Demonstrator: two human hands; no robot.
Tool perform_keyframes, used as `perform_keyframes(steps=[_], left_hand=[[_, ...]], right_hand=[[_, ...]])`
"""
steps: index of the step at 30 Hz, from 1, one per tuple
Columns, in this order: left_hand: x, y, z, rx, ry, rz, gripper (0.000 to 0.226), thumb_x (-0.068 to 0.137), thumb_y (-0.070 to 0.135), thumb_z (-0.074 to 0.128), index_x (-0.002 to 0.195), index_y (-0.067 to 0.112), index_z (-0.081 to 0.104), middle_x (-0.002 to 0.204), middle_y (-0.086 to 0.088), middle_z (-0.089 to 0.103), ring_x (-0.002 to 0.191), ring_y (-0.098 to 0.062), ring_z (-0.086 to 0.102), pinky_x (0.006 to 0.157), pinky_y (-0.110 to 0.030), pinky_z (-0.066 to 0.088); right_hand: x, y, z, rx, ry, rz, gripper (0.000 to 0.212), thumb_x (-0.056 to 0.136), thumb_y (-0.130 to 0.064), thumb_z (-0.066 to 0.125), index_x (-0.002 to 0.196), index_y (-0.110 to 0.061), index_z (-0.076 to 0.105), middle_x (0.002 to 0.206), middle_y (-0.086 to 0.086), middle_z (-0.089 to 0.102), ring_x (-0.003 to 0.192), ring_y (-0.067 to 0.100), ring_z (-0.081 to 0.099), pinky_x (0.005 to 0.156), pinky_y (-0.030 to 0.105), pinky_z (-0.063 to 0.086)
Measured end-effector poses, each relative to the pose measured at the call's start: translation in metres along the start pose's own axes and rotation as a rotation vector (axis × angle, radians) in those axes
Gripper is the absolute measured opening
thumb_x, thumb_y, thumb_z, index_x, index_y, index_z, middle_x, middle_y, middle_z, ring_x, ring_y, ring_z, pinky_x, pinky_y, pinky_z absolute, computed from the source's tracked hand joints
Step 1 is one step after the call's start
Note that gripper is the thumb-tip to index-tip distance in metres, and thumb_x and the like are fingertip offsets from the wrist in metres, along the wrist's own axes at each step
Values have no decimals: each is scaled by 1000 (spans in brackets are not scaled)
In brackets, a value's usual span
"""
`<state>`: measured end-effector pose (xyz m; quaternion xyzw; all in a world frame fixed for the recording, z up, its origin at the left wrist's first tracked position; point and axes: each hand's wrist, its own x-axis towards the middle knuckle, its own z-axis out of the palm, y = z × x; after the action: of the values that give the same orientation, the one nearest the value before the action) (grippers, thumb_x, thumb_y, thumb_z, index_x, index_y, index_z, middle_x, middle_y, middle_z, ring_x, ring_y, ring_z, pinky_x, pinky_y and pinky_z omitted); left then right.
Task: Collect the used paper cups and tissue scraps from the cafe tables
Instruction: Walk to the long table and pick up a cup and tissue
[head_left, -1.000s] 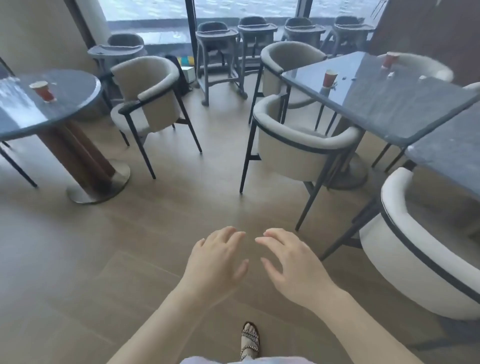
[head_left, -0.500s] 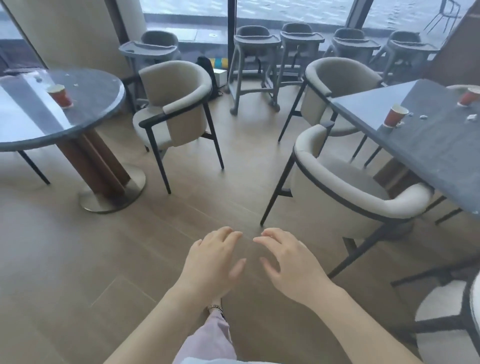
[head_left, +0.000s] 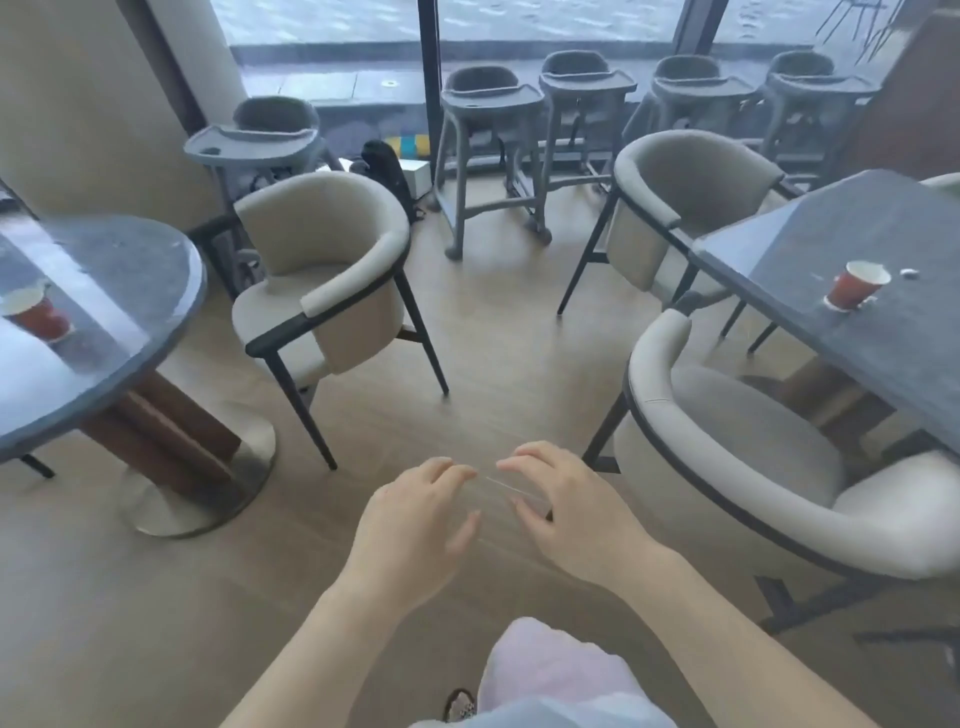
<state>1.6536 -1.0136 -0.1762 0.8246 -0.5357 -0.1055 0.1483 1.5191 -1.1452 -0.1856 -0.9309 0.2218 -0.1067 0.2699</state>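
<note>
A red paper cup (head_left: 35, 316) stands on the round grey table (head_left: 130, 270) at the left. Another red paper cup (head_left: 852, 286) stands on the rectangular grey table (head_left: 841, 228) at the right, with a small white tissue scrap (head_left: 907, 272) just beyond it. My left hand (head_left: 415, 525) and my right hand (head_left: 566, 514) hover side by side over the floor at lower centre, fingers relaxed and lightly curled, holding nothing. Both hands are far from either cup.
Beige armchairs stand around: one (head_left: 322, 280) by the round table, one (head_left: 753, 467) close on my right, one (head_left: 685, 197) further back. Several grey high chairs (head_left: 493, 135) line the window. Wooden floor (head_left: 493, 364) lies between the tables.
The view has moved forward and turned left: the round table and its cup slid left, the right table towards the edge. Both hands keep the same relaxed pose in front of me.
</note>
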Motion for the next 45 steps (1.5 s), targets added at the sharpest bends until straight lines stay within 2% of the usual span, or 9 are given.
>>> perform_keyframes(steps=[9, 14, 19, 24, 27, 34, 39, 42, 45], left_hand=[[186, -35, -4, -29, -29, 59, 38, 87, 39, 51, 124, 32, 48, 127, 15, 50, 112, -11, 51, 85, -28, 44], [330, -22, -13, 0, -131, 177, 44, 87, 41, 49, 130, 30, 42, 132, 12, 47, 116, -13, 48, 90, -32, 43], [447, -4, -23, 5, -143, 259, 46, 87, 40, 50, 131, 29, 40, 134, 10, 46, 114, -16, 50, 93, -35, 42], [529, 19, -11, -36, -195, 353, 45, 88, 42, 49, 130, 31, 40, 133, 11, 46, 118, -14, 48, 91, -33, 42], [581, 39, 2, -55, -254, 449, 41, 87, 40, 49, 127, 33, 42, 131, 12, 47, 115, -13, 49, 90, -33, 43], [715, 72, 23, -40, -324, 642, 42, 86, 39, 50, 127, 34, 42, 131, 12, 47, 115, -14, 49, 88, -33, 44], [810, 86, 32, 59, -390, 762, 47, 88, 42, 46, 133, 31, 36, 136, 10, 42, 118, -16, 47, 90, -33, 44], [854, 98, 43, 98, -417, 820, 47, 89, 42, 45, 134, 31, 34, 137, 10, 41, 120, -17, 45, 94, -34, 42], [880, 118, 56, 130, -463, 903, 46, 90, 41, 44, 133, 30, 36, 135, 9, 42, 120, -17, 45, 91, -35, 43]], right_hand=[[149, 77, -23, 74, 54, 81, 28, 88, -24, 56, 117, -21, 58, 117, -4, 55, 110, 13, 50, 93, 28, 40], [239, 142, -73, 55, 105, 176, 28, 88, -24, 56, 117, -23, 58, 118, -6, 54, 111, 11, 48, 93, 22, 36], [308, 200, -117, 49, 145, 213, 27, 89, -25, 54, 116, -22, 58, 117, -7, 54, 108, 12, 50, 93, 26, 40], [337, 252, -142, 78, 242, 328, 24, 90, -30, 54, 113, -26, 58, 113, -12, 53, 104, 3, 50, 89, 15, 37], [353, 286, -156, 71, 290, 410, 24, 89, -33, 54, 112, -29, 58, 113, -15, 53, 94, -7, 49, 82, 8, 32], [415, 366, -192, 33, 419, 584, 21, 89, -35, 53, 109, -31, 59, 113, -15, 53, 96, 0, 49, 79, 17, 39], [460, 415, -212, 38, 470, 695, 22, 89, -38, 50, 109, -33, 58, 113, -21, 49, 103, -1, 48, 82, 14, 37], [478, 441, -219, 34, 510, 774, 22, 89, -36, 51, 110, -32, 58, 115, -20, 49, 103, 1, 48, 82, 26, 45], [481, 460, -223, 36, 548, 857, 23, 89, -36, 51, 110, -32, 58, 115, -19, 49, 99, 2, 48, 79, 25, 44]])
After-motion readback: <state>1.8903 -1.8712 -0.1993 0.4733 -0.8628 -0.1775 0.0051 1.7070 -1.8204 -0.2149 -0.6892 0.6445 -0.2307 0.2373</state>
